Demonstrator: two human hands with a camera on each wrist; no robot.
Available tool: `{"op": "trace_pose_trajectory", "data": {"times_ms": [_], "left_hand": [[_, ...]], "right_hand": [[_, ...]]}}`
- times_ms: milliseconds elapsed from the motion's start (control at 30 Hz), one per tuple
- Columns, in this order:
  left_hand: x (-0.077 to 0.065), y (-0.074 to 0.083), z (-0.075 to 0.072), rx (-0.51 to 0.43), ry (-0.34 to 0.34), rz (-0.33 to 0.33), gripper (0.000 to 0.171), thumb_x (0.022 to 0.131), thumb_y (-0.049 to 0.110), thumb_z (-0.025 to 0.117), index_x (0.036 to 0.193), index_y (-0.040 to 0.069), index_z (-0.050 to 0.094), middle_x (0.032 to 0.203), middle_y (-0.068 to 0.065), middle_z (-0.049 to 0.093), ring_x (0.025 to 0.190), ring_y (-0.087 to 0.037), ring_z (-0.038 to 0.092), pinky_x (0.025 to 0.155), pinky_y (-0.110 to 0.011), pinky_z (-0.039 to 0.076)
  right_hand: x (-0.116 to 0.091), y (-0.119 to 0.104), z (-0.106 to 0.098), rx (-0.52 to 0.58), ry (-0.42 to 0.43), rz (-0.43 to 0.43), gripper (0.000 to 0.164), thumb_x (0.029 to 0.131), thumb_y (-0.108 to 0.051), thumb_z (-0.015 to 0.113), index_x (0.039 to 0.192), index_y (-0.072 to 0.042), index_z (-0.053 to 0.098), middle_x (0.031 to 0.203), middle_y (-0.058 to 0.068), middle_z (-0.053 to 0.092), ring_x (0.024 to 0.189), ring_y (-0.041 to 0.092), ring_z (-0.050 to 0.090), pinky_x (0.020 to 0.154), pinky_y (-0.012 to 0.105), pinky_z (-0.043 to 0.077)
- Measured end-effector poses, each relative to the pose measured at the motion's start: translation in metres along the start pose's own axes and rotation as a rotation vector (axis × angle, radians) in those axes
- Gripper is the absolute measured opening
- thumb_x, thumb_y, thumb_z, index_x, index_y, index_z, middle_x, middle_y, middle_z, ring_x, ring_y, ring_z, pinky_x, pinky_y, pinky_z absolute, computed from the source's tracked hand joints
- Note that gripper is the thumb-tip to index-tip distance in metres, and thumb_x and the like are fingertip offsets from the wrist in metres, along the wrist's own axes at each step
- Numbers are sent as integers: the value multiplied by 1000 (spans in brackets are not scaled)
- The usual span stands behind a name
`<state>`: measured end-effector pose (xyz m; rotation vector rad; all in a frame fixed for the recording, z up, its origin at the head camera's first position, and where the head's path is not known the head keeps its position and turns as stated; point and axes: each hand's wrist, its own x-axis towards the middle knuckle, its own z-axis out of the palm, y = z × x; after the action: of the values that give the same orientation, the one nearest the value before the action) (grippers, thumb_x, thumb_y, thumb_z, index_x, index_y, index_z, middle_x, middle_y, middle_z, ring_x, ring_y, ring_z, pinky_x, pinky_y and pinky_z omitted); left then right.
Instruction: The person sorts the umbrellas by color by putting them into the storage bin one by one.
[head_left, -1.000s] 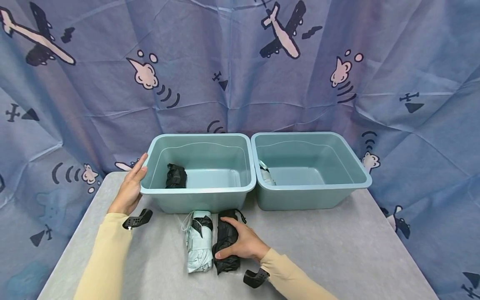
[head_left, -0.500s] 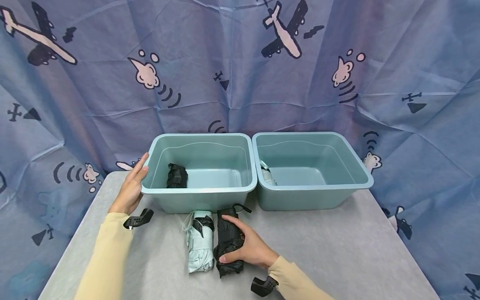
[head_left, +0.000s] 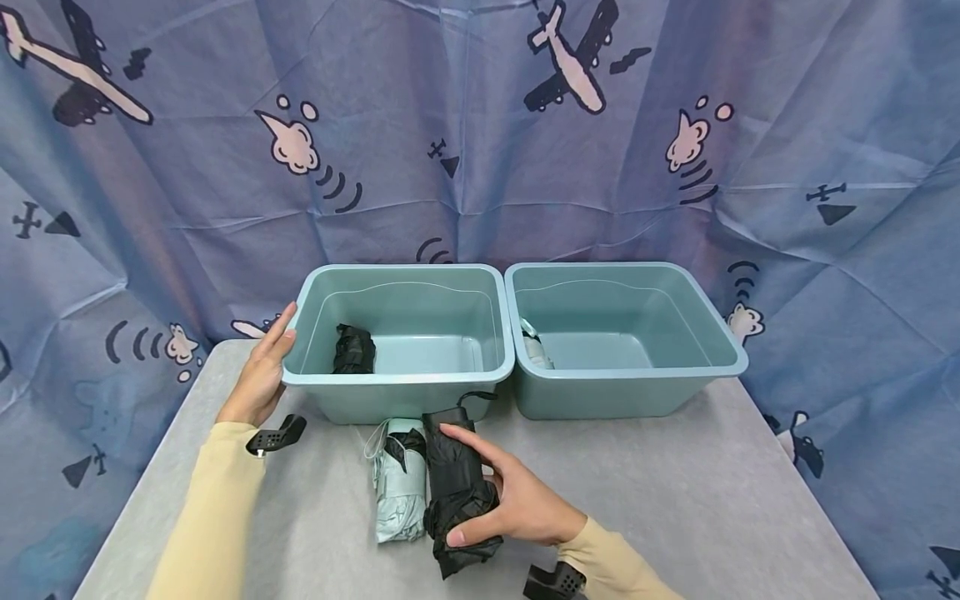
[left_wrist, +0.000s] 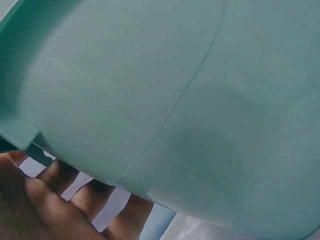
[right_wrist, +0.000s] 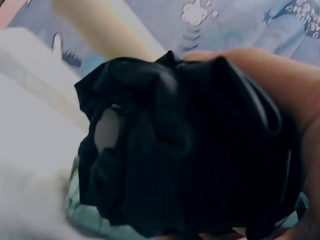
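Observation:
My right hand [head_left: 521, 504] grips a black folded umbrella [head_left: 454, 475] from its right side, thumb near the lower end; its strap loop reaches the front of the left bin [head_left: 397, 381]. In the right wrist view the black umbrella [right_wrist: 190, 145] fills the middle, seen end-on and raised off the table. A pale green folded umbrella [head_left: 400, 500] lies just left of it, partly covered. My left hand [head_left: 258, 375] rests with extended fingers against the left bin's outer left side; in the left wrist view its fingers [left_wrist: 92, 200] lie along the bin wall [left_wrist: 150, 100].
Inside the left bin lies a black bundle [head_left: 353, 350]. Beside it stands a matching right bin [head_left: 630, 374], holding a pale object [head_left: 536, 350] partly hidden by the near wall. Both stand on a grey table [head_left: 675, 483] before a blue patterned curtain [head_left: 480, 125].
My right hand has lifted the black umbrella off the table, bringing it closer to the camera and tilting it; its lower end swung slightly right. My left hand stays put.

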<state>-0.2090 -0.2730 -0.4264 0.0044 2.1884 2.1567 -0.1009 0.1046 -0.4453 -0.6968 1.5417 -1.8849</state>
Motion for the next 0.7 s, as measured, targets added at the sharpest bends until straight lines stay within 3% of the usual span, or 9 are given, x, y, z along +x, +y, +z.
{"op": "trace_pose_trajectory", "data": {"times_ms": [133, 267, 500, 700], "left_hand": [[1, -1, 0, -4, -1, 2, 58, 111, 41, 34, 163, 38, 9, 170, -6, 4, 151, -36, 18, 117, -58, 23], [1, -1, 0, -5, -3, 4, 59, 111, 42, 35, 163, 37, 9, 170, -7, 6, 150, -36, 19, 116, -52, 29], [1, 0, 0, -8, -2, 7, 58, 112, 39, 32, 164, 35, 8, 170, -7, 5, 150, -36, 18, 117, -56, 24], [0, 0, 0, -19, -5, 1, 60, 111, 41, 34, 164, 34, 8, 170, -7, 5, 150, -35, 19, 116, -51, 28]], "right_hand": [[1, -16, 4, 89, -72, -31, 110, 78, 13, 81, 163, -24, 22, 156, 25, 32, 112, 39, 65, 89, 49, 56], [5, -32, 6, 126, -116, -30, 116, 76, 14, 82, 163, -27, 18, 153, 26, 33, 118, 41, 61, 93, 54, 52], [22, -58, 7, 92, -145, -124, 121, 73, 15, 83, 164, -25, 15, 151, 26, 34, 122, 41, 58, 95, 53, 51], [47, -82, 2, 4, -120, -166, 119, 72, 15, 84, 164, -26, 18, 156, 20, 34, 127, 38, 55, 98, 49, 51]]}}
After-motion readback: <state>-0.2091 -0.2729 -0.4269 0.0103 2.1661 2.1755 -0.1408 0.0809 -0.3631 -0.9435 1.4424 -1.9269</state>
